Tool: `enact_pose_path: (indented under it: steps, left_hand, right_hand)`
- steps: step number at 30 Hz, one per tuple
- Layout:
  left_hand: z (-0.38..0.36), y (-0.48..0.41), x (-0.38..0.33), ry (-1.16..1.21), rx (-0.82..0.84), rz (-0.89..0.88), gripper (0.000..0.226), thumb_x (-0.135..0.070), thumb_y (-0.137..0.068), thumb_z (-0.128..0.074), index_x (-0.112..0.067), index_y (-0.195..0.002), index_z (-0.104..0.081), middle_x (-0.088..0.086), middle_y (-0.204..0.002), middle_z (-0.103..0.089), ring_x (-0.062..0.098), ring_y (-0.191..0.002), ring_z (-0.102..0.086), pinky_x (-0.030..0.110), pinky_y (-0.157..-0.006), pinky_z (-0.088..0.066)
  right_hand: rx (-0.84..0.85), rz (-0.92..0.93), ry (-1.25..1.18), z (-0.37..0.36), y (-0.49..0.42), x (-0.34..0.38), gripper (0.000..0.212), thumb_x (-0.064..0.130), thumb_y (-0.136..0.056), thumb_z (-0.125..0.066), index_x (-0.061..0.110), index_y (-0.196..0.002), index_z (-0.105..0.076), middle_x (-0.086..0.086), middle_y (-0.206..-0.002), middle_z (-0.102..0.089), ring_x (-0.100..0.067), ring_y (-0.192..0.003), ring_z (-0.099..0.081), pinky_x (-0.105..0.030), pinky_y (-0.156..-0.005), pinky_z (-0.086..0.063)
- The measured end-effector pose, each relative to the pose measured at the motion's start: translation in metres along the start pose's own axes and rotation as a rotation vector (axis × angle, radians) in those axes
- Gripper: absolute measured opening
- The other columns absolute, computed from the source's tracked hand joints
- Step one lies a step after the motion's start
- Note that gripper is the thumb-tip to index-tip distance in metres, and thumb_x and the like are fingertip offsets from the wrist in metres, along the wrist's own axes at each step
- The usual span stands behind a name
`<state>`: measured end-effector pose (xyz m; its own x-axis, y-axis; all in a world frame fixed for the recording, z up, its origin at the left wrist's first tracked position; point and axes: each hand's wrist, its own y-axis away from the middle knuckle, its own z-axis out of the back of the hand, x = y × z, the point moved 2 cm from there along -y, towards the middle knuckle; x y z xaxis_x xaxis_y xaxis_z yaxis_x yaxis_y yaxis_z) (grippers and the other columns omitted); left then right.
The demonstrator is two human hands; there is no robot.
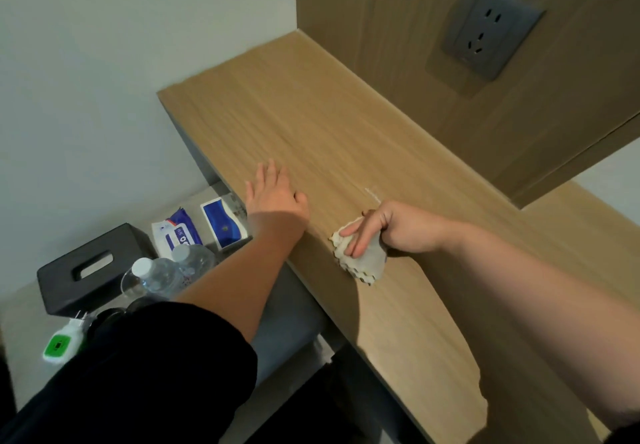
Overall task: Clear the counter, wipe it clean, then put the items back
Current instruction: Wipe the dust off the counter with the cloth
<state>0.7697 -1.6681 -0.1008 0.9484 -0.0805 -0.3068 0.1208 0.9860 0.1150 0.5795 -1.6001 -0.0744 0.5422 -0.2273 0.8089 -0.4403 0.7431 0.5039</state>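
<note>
Counter: pale wood | cloth gripped, right hand | socket on panel

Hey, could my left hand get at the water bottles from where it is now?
Probably yes. The left hand lies flat and empty on the counter near its edge, and the water bottles stand upright on the lower surface just beside that forearm, with nothing covering their caps.

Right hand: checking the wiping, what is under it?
A crumpled white cloth, pinched by the right hand against the wooden counter. The cloth's part beneath the hand and the counter under it are hidden.
</note>
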Motion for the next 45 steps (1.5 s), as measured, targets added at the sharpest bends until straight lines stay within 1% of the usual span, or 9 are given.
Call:
enact_pose_path:
  steps: [7, 9, 13, 20, 22, 26, 36, 41, 45]
  left_hand:
    - [-0.006, 0.011, -0.01, 0.0, -0.035, 0.014, 0.064, -0.032, -0.098, -0.032, -0.01, -0.155, -0.013, 0.006, -0.164, -0.004, 0.02, -0.151, 0.003, 0.043, -0.122, 0.0]
    - [-0.007, 0.01, -0.01, -0.001, -0.039, 0.014, 0.065, -0.034, -0.097, -0.033, -0.011, -0.155, -0.015, 0.005, -0.164, -0.004, 0.02, -0.151, 0.002, 0.042, -0.122, 0.0]
    - [-0.006, 0.009, -0.01, 0.019, -0.062, 0.018, 0.065, -0.035, -0.096, -0.038, -0.013, -0.154, -0.021, 0.004, -0.163, -0.008, 0.019, -0.15, -0.001, 0.04, -0.121, 0.001]
    - [-0.006, 0.009, -0.01, 0.037, -0.064, 0.03, 0.064, -0.035, -0.095, -0.04, -0.017, -0.154, -0.022, 0.001, -0.163, -0.01, 0.017, -0.15, -0.001, 0.04, -0.121, 0.002]
    - [-0.006, 0.009, -0.01, 0.032, -0.057, 0.034, 0.065, -0.035, -0.095, -0.041, -0.017, -0.154, -0.022, 0.002, -0.163, -0.009, 0.017, -0.15, -0.001, 0.04, -0.121, 0.001]
    - [-0.006, 0.007, -0.011, -0.011, -0.06, 0.032, 0.065, -0.036, -0.095, -0.039, -0.016, -0.154, -0.023, 0.002, -0.163, -0.009, 0.018, -0.15, -0.002, 0.041, -0.122, -0.001]
    - [-0.006, 0.01, -0.013, -0.053, -0.089, 0.004, 0.065, -0.039, -0.094, -0.035, -0.017, -0.154, -0.023, 0.006, -0.163, -0.01, 0.023, -0.15, -0.003, 0.047, -0.121, -0.005]
    - [-0.01, 0.013, -0.013, -0.075, -0.106, -0.046, 0.063, -0.035, -0.095, -0.034, -0.014, -0.153, -0.025, 0.009, -0.163, -0.012, 0.024, -0.15, -0.005, 0.048, -0.121, -0.005]
    - [-0.011, 0.015, -0.014, -0.074, -0.131, -0.05, 0.06, -0.029, -0.097, -0.032, -0.011, -0.153, -0.024, 0.01, -0.162, -0.013, 0.024, -0.15, -0.006, 0.046, -0.122, -0.008]
  right_hand:
    - [-0.027, -0.075, -0.007, -0.003, 0.028, 0.004, 0.068, -0.023, -0.076, -0.038, 0.03, -0.076, -0.079, 0.014, -0.101, -0.073, -0.008, -0.115, -0.06, -0.047, -0.09, -0.054]
    - [-0.145, -0.073, -0.068, 0.017, 0.031, 0.023, 0.059, -0.014, -0.087, -0.044, 0.033, -0.079, -0.079, 0.003, -0.107, -0.072, -0.022, -0.102, -0.067, -0.037, -0.074, -0.056]
    - [-0.53, 0.004, -0.096, 0.076, 0.01, 0.06, 0.047, -0.012, -0.088, -0.046, 0.022, -0.099, -0.077, 0.0, -0.105, -0.071, -0.006, -0.069, -0.062, -0.018, -0.05, -0.046]
    - [-0.553, -0.09, -0.02, 0.083, -0.053, 0.026, 0.045, -0.013, -0.084, -0.053, 0.016, -0.115, -0.07, 0.001, -0.132, -0.059, -0.015, -0.118, -0.053, -0.016, -0.086, -0.044]
    - [-0.555, -0.027, 0.005, 0.072, -0.048, 0.017, 0.043, -0.009, -0.084, -0.057, 0.013, -0.118, -0.068, 0.003, -0.138, -0.055, -0.01, -0.131, -0.044, -0.015, -0.105, -0.029]
    - [-0.486, 0.033, 0.134, 0.055, -0.023, 0.002, 0.044, -0.008, -0.086, -0.053, 0.015, -0.121, -0.067, 0.004, -0.141, -0.052, -0.006, -0.134, -0.04, -0.006, -0.103, -0.02]
    - [-0.456, 0.055, 0.126, 0.012, 0.024, -0.013, 0.038, -0.003, -0.095, -0.05, 0.02, -0.122, -0.065, 0.008, -0.14, -0.052, -0.004, -0.135, -0.038, -0.01, -0.107, -0.021]
    - [-0.468, 0.032, 0.109, -0.025, 0.055, -0.018, 0.038, 0.003, -0.096, -0.05, 0.027, -0.122, -0.064, 0.014, -0.14, -0.051, 0.004, -0.131, -0.036, -0.02, -0.114, -0.024]
    - [-0.464, 0.033, 0.168, -0.053, 0.076, -0.018, 0.038, 0.003, -0.095, -0.051, 0.027, -0.122, -0.064, 0.014, -0.138, -0.051, 0.013, -0.124, -0.034, -0.015, -0.112, -0.025]
